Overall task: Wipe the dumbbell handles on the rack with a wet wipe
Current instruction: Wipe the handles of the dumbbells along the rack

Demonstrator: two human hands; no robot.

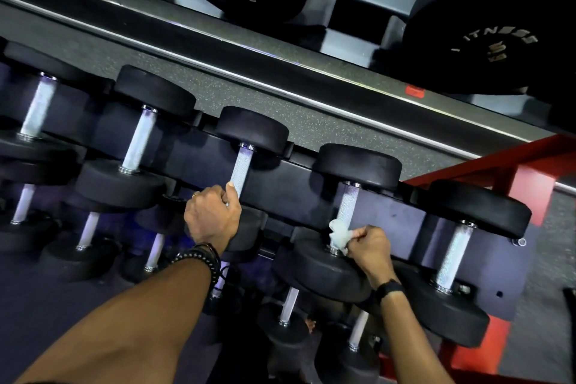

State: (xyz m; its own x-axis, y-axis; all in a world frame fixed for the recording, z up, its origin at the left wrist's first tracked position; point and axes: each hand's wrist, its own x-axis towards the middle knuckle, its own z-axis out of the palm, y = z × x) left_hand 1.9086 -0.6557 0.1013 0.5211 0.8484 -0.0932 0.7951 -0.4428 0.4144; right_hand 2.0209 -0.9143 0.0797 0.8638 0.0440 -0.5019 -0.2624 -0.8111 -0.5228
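Right hand (369,248) pinches limp wet wipe (338,235) round knurled handle (347,207) — left hand (212,217) clamped on neighbouring handle (241,170); dumbbells likely heavy, steady.

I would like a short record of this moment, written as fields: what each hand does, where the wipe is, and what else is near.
left hand: the left hand grips the lower part of a dumbbell handle
right hand: the right hand pinches the wet wipe
wipe place: pressed on the lower end of the next handle to the right, near the weight head
rack: a black shelf with a red frame
above: a higher shelf holds larger dumbbells
below: more dumbbells on a lower row
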